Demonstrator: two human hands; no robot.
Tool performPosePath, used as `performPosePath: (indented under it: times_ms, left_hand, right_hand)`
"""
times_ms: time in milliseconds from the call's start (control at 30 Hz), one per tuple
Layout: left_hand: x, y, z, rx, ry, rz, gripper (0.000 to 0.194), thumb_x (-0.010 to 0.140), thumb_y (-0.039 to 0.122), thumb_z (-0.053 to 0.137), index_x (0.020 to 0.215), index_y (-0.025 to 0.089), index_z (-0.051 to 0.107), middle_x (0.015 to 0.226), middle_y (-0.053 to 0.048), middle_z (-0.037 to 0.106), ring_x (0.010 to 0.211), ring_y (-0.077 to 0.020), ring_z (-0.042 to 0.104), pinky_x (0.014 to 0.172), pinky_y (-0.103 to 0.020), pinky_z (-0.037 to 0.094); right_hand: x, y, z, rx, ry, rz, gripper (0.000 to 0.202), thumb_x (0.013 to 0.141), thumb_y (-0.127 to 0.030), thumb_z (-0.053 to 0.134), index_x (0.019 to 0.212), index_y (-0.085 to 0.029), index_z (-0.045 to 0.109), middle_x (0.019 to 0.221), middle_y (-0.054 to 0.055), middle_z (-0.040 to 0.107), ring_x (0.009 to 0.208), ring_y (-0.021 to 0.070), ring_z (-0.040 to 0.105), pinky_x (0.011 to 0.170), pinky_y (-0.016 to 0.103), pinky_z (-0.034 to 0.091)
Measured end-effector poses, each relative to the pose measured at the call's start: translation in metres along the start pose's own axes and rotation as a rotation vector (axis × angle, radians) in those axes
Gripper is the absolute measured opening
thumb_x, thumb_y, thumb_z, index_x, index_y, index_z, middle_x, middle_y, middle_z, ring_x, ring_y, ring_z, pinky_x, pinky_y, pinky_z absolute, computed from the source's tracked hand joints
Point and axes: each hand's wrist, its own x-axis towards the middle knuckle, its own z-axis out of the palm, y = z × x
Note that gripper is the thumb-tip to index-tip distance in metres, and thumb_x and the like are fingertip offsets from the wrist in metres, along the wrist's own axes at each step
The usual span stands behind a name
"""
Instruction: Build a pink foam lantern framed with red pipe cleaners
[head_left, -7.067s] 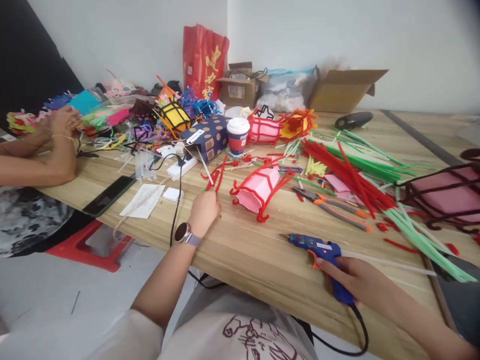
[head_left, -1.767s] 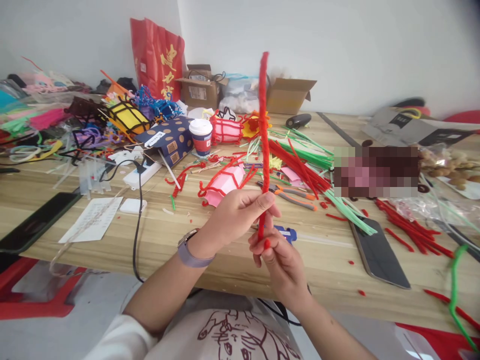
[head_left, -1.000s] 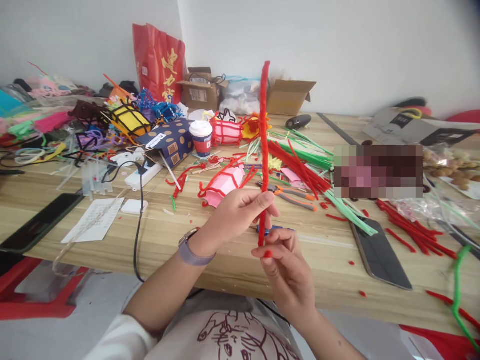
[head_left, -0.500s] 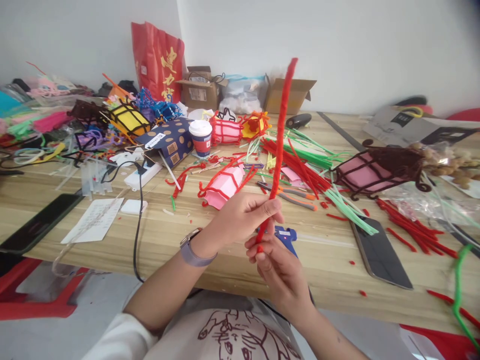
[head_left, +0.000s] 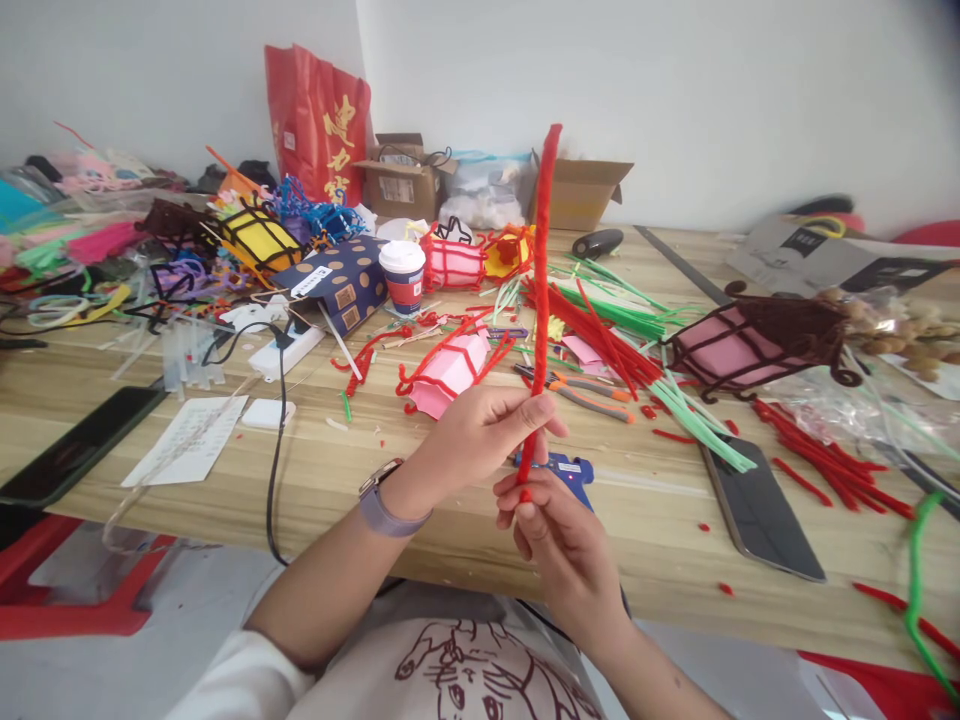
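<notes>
Both hands hold a long red pipe cleaner (head_left: 543, 260) that stands nearly upright above the table's front part. My left hand (head_left: 487, 430) pinches it between thumb and fingers at its lower part. Just below, my right hand (head_left: 562, 535) grips the bottom end, where a short red tip shows bent at the fingertips. Behind my left hand lies a small pink lantern (head_left: 450, 368) framed in red pipe cleaners. A blue glue gun (head_left: 570, 472) rests on the table, partly hidden behind my right hand.
Orange-handled pliers (head_left: 592, 390) and bundles of red pipe cleaners (head_left: 592, 325) lie beyond the hands. A brown-framed lantern (head_left: 739, 350) and a phone (head_left: 761, 510) are on the right. A paper cup (head_left: 403, 278), a power strip (head_left: 285, 350) and its black cable lie left.
The upper end of the red pipe cleaner has swung left, so it now stands straighter. Both hands keep their grip and have barely moved.
</notes>
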Motion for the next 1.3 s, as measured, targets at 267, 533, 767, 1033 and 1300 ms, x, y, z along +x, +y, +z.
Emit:
performPosePath:
  times_ms: [267,533,767,1033,1300]
  left_hand:
    - [-0.035,0.003,0.000,0.416,0.197,0.135,0.016,0.091,0.031,0.060,0.087,0.019,0.071,0.078,-0.001,0.069,0.072,-0.0131,0.063,0.066,-0.023,0.047]
    - [-0.052,-0.003,0.018,0.805,0.219,0.416,0.016,0.093,0.013,0.054,0.086,0.016,0.067,0.082,-0.002,0.067,0.077,-0.0142,0.062,0.070,-0.025,0.049]
    - [-0.053,-0.007,0.026,1.029,0.216,0.438,0.022,0.096,0.014,0.043,0.080,0.017,0.058,0.078,-0.002,0.062,0.074,-0.0176,0.057,0.067,-0.031,0.046]
    - [-0.054,-0.001,0.026,0.875,0.348,0.502,0.020,0.098,0.020,0.044,0.086,0.020,0.059,0.081,-0.003,0.067,0.077,-0.0161,0.061,0.070,-0.029,0.047]
    - [-0.025,-0.008,0.006,0.155,0.256,-0.053,0.031,0.094,0.041,0.049,0.106,0.018,0.066,0.096,-0.007,0.071,0.073,-0.0155,0.062,0.066,-0.028,0.050]
  right_hand:
    - [0.009,-0.004,-0.006,-0.184,0.054,-0.076,0.024,0.099,-0.024,0.046,0.081,-0.023,0.062,0.081,0.005,0.059,0.073,0.0169,0.057,0.063,0.030,0.048]
    - [0.014,-0.009,-0.002,-0.329,0.086,-0.180,0.023,0.096,-0.016,0.045,0.078,-0.023,0.058,0.069,0.001,0.055,0.070,0.0175,0.056,0.062,0.029,0.047]
    - [0.013,-0.011,-0.003,-0.348,0.110,-0.188,0.023,0.095,-0.014,0.046,0.076,-0.022,0.057,0.072,0.001,0.058,0.066,0.0159,0.055,0.058,0.027,0.044]
    - [0.012,-0.008,-0.003,-0.207,0.130,-0.120,0.025,0.098,-0.025,0.049,0.076,-0.022,0.060,0.073,0.002,0.058,0.066,0.0149,0.055,0.058,0.027,0.046]
    - [0.009,0.000,0.001,0.055,0.071,-0.003,0.022,0.098,-0.030,0.051,0.092,-0.024,0.072,0.092,0.007,0.064,0.072,0.0148,0.057,0.052,0.024,0.052]
